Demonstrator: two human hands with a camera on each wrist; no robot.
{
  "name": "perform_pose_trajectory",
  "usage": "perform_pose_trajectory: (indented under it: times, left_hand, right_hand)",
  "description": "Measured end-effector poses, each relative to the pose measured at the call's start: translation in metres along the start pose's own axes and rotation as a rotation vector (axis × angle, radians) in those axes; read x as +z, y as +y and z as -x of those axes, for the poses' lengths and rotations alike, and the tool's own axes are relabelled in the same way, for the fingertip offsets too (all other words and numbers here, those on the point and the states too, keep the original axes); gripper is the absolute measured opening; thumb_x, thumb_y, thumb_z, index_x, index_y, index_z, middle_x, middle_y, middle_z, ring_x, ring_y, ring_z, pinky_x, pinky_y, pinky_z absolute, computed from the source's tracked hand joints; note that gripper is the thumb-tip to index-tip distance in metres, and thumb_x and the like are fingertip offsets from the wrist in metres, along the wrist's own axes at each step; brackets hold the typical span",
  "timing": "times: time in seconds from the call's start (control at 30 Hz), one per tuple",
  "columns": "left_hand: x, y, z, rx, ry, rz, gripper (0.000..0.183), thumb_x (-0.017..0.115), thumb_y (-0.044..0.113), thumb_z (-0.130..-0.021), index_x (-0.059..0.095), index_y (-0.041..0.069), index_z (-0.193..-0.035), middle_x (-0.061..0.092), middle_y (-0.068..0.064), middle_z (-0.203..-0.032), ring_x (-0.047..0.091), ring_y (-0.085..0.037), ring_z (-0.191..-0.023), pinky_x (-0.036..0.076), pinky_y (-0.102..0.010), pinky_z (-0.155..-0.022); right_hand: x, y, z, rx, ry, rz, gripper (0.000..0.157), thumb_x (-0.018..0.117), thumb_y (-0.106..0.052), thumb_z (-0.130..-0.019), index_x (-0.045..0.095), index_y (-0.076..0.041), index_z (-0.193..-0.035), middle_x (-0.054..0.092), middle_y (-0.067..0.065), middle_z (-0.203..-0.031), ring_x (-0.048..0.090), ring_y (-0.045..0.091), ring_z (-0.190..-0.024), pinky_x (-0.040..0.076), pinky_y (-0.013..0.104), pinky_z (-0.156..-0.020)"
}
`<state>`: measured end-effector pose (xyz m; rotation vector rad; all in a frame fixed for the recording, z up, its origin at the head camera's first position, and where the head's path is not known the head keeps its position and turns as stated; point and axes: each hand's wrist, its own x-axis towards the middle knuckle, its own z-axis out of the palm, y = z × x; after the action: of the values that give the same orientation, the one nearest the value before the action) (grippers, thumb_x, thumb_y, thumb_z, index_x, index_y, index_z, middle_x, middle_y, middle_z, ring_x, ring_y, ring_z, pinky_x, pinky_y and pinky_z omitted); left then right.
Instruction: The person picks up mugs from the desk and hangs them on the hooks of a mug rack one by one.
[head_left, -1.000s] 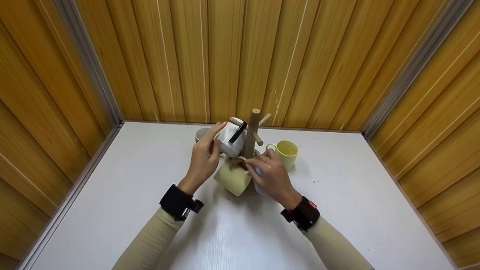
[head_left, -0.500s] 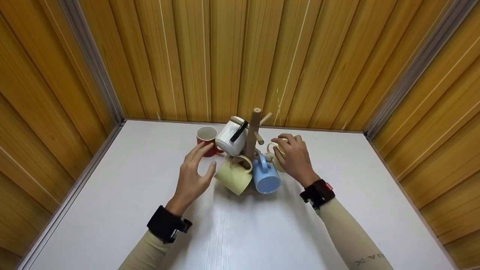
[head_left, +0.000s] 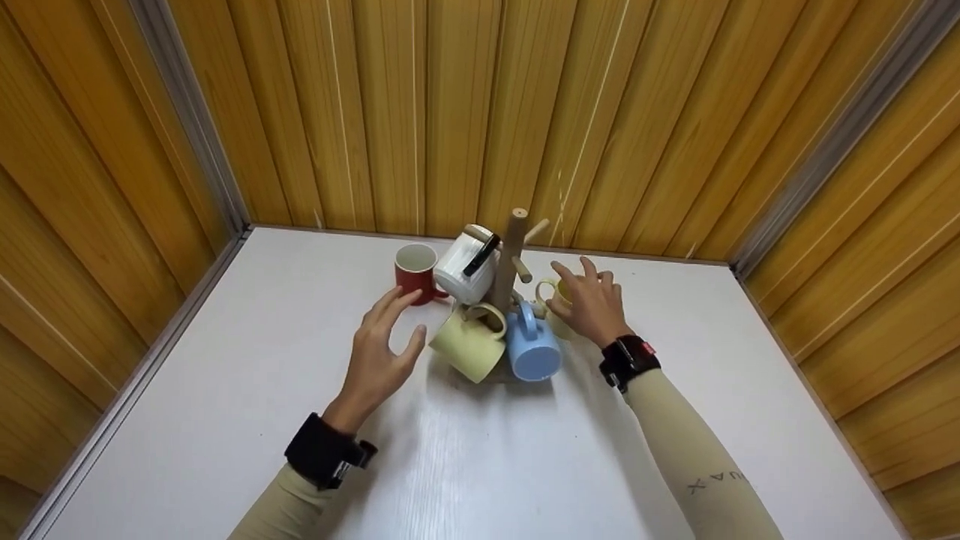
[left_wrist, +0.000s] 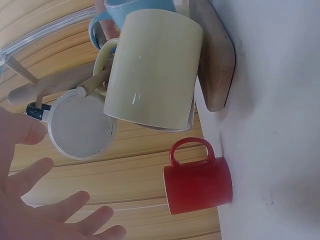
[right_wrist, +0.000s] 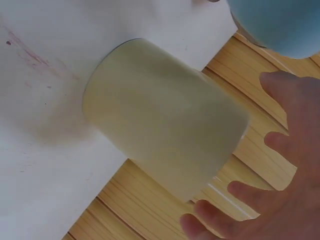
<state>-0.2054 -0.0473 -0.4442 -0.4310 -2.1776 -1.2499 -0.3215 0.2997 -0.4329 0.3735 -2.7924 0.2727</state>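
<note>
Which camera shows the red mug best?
The left wrist view: the red mug appears uncovered there, handle included. The head view shows its pale inside, but the left hand covers its lower edge. The right wrist view lacks it.

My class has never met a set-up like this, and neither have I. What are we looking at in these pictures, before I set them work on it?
No machine here: a person works with bare hands. The wide picture comes from a camera on the head, showing the left hand and right hand. The two close pictures come from cameras at the black wristbands, each watching its own hand's work.

On the white table stands a wooden mug rack. From it hang a white mug with a black handle, a pale yellow mug and a blue mug. A red mug and another yellow mug stand on the table.

Neither hand grips anything: both are open, the right beside the standing yellow mug.
</note>
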Motion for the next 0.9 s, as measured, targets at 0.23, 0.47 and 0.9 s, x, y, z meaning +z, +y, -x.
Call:
perform_pose_trajectory:
  times: [0.23, 0.47, 0.9]
  left_hand:
    - [0.001, 0.002, 0.001, 0.001, 0.002, 0.007, 0.048, 0.071, 0.009, -0.093, 0.063, 0.011, -0.140, 0.054, -0.018, -0.148, 0.050, -0.038, -0.136, 0.041, -0.057, -0.109]
    - [0.007, 0.000, 0.005, 0.022, 0.014, 0.015, 0.048, 0.072, 0.008, -0.092, 0.064, 0.010, -0.139, 0.055, -0.019, -0.146, 0.051, -0.038, -0.136, 0.040, -0.060, -0.109]
    - [0.010, -0.001, 0.008, 0.019, 0.004, 0.021, 0.048, 0.072, 0.007, -0.092, 0.063, 0.009, -0.139, 0.054, -0.018, -0.147, 0.049, -0.037, -0.138, 0.041, -0.060, -0.110]
  right_hand:
    - [0.002, 0.009, -0.001, 0.057, -0.113, 0.027, 0.075, 0.076, -0.043, -0.091, 0.044, -0.025, -0.157, 0.040, 0.035, -0.150, 0.053, 0.060, -0.110, 0.046, 0.069, -0.088]
    - [0.000, 0.017, 0.004, 0.060, -0.170, 0.022, 0.068, 0.077, -0.034, -0.092, 0.049, -0.022, -0.153, 0.044, 0.036, -0.145, 0.054, 0.060, -0.111, 0.049, 0.070, -0.086]
    - [0.000, 0.017, 0.002, 0.092, -0.219, -0.009, 0.064, 0.076, -0.033, -0.093, 0.050, -0.021, -0.151, 0.047, 0.034, -0.141, 0.053, 0.057, -0.114, 0.050, 0.070, -0.088]
